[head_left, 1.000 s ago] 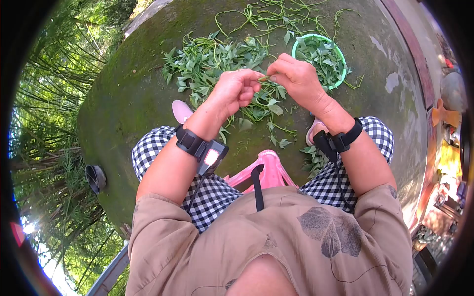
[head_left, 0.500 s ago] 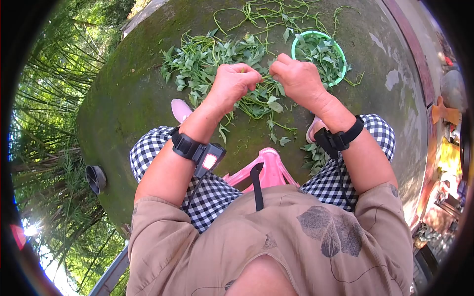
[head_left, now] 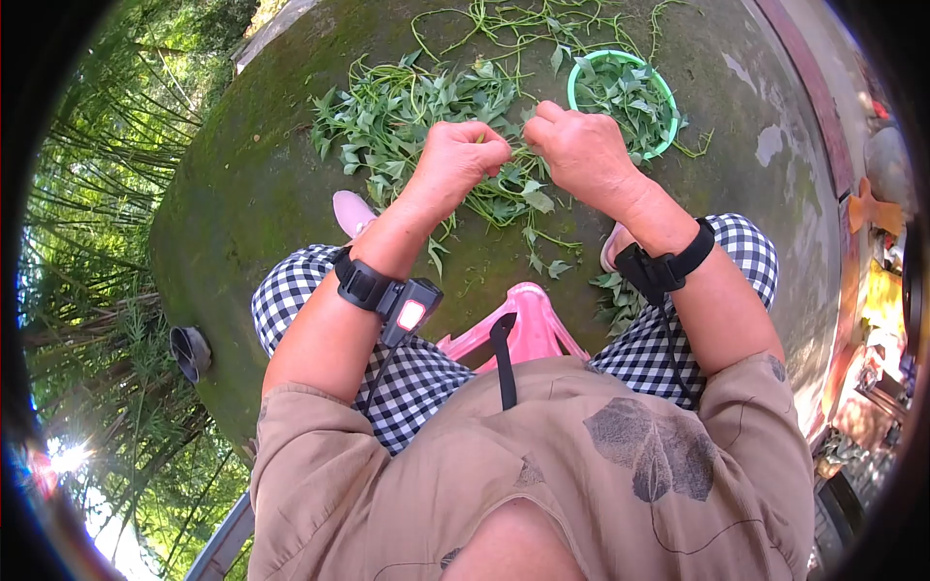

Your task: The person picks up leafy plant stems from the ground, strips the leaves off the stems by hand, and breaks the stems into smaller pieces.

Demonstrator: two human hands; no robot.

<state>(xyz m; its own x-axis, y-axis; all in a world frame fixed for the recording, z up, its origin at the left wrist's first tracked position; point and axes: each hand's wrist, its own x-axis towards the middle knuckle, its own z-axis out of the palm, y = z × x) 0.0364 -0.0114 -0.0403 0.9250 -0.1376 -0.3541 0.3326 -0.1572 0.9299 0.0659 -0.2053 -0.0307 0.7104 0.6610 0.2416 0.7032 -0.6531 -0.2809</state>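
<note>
My left hand [head_left: 463, 157] is closed in a pinch over the heap of leafy green vines [head_left: 417, 111], and a short bit of green stem shows between thumb and forefinger. Just to its right, my right hand [head_left: 581, 150] is also pinched, its back turned up. Its fingertips are close to the left hand's, with a small gap between; what they hold is hidden. Beyond the right hand sits a round basket with a light green rim [head_left: 615, 54], filled with picked leaves [head_left: 625, 97].
Long bare stems [head_left: 523, 34] lie loose at the back. More leaves [head_left: 618, 302] lie by my right shoe. A pink plastic stool [head_left: 523, 315] is between my knees on mossy concrete [head_left: 262, 174]. A dark pot [head_left: 190, 352] stands at the left edge, near bamboo [head_left: 97, 223].
A green stem that ran between both hands no longer spans the gap. The fingertips have drawn slightly apart. The whole view has shifted a little.
</note>
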